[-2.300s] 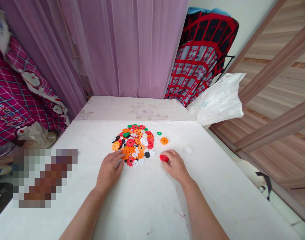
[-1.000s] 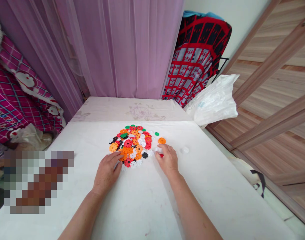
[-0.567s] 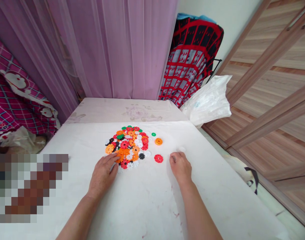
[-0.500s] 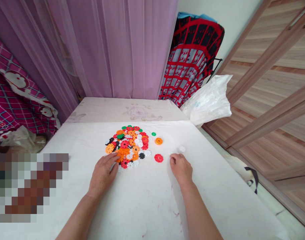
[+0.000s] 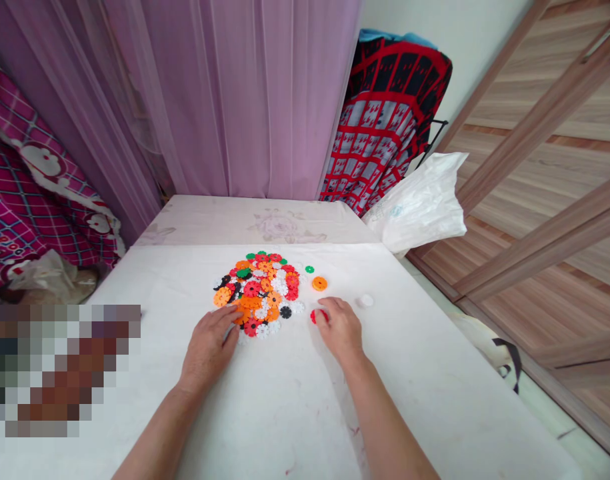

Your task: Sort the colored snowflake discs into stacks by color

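A heap of flower-shaped plastic discs (image 5: 252,288) in orange, red, white, black and green lies in the middle of the white-covered table. My left hand (image 5: 213,340) rests against the heap's near left edge, fingers loosely stretched and fingertips touching orange discs. To the right of the heap, my right hand (image 5: 341,327) is over a red flower disc (image 5: 315,317), with thumb and fingers around it; part of the disc is hidden. Just beyond that hand is an orange flower disc (image 5: 319,284), and farther back a small green one (image 5: 309,269). White discs (image 5: 367,301) lie to its right.
A white plastic bag (image 5: 417,203) stands at the table's far right corner. Purple curtains (image 5: 245,100) hang behind the table. Wooden cabinet doors (image 5: 535,200) are on the right, and pink checked fabric (image 5: 39,193) is at left.
My right hand has moved left from beside the white discs to the red disc, its fingers now around it. My left hand stays at the heap. The view has shifted slightly.
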The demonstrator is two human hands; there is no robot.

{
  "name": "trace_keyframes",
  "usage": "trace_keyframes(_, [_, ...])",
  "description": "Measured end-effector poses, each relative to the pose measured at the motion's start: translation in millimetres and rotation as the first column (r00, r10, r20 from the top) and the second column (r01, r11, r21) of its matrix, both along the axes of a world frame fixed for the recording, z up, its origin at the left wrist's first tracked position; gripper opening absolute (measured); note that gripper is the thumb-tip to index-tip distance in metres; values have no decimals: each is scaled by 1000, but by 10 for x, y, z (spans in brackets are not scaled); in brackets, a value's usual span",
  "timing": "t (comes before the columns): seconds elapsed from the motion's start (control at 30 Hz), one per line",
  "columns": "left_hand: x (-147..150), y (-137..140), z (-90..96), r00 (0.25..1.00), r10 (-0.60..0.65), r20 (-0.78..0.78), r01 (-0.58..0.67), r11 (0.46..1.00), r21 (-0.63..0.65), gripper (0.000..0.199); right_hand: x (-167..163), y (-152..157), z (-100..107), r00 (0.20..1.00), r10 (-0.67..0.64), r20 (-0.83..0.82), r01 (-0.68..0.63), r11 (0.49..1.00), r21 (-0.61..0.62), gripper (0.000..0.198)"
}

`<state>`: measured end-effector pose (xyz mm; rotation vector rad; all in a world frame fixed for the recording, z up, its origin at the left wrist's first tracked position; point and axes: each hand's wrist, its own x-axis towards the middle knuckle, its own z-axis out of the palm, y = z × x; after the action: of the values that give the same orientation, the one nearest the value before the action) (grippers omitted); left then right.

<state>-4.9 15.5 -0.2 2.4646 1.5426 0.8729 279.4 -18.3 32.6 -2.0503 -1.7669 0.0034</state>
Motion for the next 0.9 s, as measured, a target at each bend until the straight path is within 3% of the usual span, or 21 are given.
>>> trace_keyframes(0.13, [1, 1, 5, 1000, 1, -2, -1, 1000, 2, 33, -264, 137, 26, 986, 166, 19, -166, 986, -36, 26])
trace_keyframes(0.37, [11, -7, 26, 1000, 4, -1, -4, 1000, -3, 33, -361, 204, -4, 992, 126, 8, -124, 985, -121, 27])
trace_keyframes(0.6, [7, -4, 35, 1000, -3, -7, 3, 1000, -2, 33, -314, 190, -45, 996, 83, -32, -84, 996, -40, 26])
trace_keyframes(0.77, [8, -3, 29, 1000, 3, -3, -3, 1000, -4, 33, 61, 112, -96, 989, -90, -121, 95, 995, 36, 25])
trace_keyframes(0.9, [4, -4, 21, 1000, 3, -2, -3, 1000, -1, 33, 375, 45, -127, 952, -279, -122, 285, 958, 35, 23])
